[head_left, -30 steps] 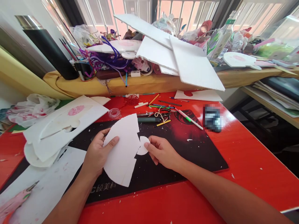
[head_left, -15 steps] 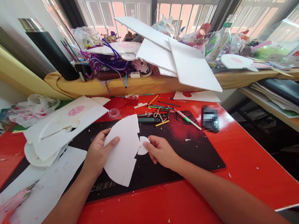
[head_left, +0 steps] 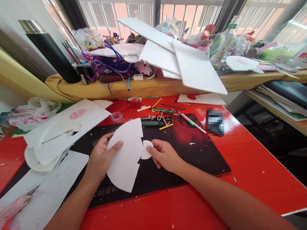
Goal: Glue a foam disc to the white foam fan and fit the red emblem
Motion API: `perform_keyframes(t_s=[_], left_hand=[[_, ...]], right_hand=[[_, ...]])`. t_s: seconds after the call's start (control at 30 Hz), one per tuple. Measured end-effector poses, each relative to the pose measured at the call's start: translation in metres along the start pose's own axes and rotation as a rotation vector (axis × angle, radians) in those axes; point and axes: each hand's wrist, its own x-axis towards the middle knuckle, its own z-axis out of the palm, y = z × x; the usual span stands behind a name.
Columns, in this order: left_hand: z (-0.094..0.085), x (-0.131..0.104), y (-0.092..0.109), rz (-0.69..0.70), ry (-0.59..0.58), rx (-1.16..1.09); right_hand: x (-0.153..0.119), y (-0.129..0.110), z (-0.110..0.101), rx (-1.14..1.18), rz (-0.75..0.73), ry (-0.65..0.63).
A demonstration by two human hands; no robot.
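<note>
My left hand (head_left: 105, 156) grips a white fan-shaped foam board piece (head_left: 126, 153) by its curved left side, thumb on top. Notches break its right edge. Between the thumb and fingers of my right hand (head_left: 164, 155) is a small round white foam piece (head_left: 146, 150). The round piece sits against the right edge of the larger one; whether they are joined I cannot tell. Both are held above a black desk mat (head_left: 192, 166).
Pens (head_left: 192, 123), scissors (head_left: 169, 118) and a tape roll (head_left: 116, 116) lie beyond my hands. Cut foam boards (head_left: 96, 111) are stacked at left, near a pink-handled tool (head_left: 19, 204). More white boards (head_left: 196, 67) lean on the cluttered sill beside a black flask (head_left: 52, 54). Foam crumbs dot the red table (head_left: 254, 159).
Almost nothing differs. Both hands keep the same hold on the two foam pieces, and the view has shifted very slightly.
</note>
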Motion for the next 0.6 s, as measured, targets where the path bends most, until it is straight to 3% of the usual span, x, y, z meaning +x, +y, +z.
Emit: perform_keyframes(t_s=[0.6], left_hand=[[-0.0018, -0.0008, -0.0025, 0.037, -0.011, 0.039]], right_hand=[[-0.0009, 0.0000, -0.0009, -0.041, -0.002, -0.020]])
